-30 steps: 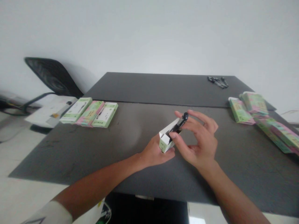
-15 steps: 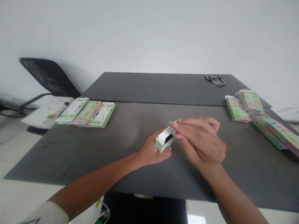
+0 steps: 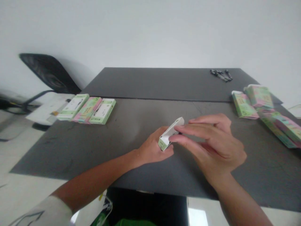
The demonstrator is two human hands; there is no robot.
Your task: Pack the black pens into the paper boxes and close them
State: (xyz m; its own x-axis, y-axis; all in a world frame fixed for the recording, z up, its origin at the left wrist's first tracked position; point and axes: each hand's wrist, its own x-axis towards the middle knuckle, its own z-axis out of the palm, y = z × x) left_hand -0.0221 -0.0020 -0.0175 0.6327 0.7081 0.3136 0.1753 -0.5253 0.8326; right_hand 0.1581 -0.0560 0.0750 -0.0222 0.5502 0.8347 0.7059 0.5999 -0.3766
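My left hand [image 3: 150, 148] grips a small white and green cardboard box [image 3: 165, 137] over the near part of the table, its open end tilted up toward me. At that end, the thumb and index finger of my right hand [image 3: 215, 142] are closed on the white flap [image 3: 180, 121], with the other fingers bent above. My right fingertips partly cover the box's opening, so its inside is hidden. Three similar boxes lie side by side at the left: a white and green box [image 3: 103, 111], a pink and green box [image 3: 87, 110] and another white and green box [image 3: 74, 107].
Further green and pink boxes [image 3: 260, 97] are stacked at the right of the dark table [image 3: 141, 110]. Several black pens [image 3: 221, 75] lie at the back right. A black mesh chair [image 3: 49, 72] stands beyond the left edge, near a white surface [image 3: 42, 111].
The dark opening along the box's end is now mostly covered by the white flap. My right hand has shifted slightly right, its fingers more spread. The view has tilted a little.
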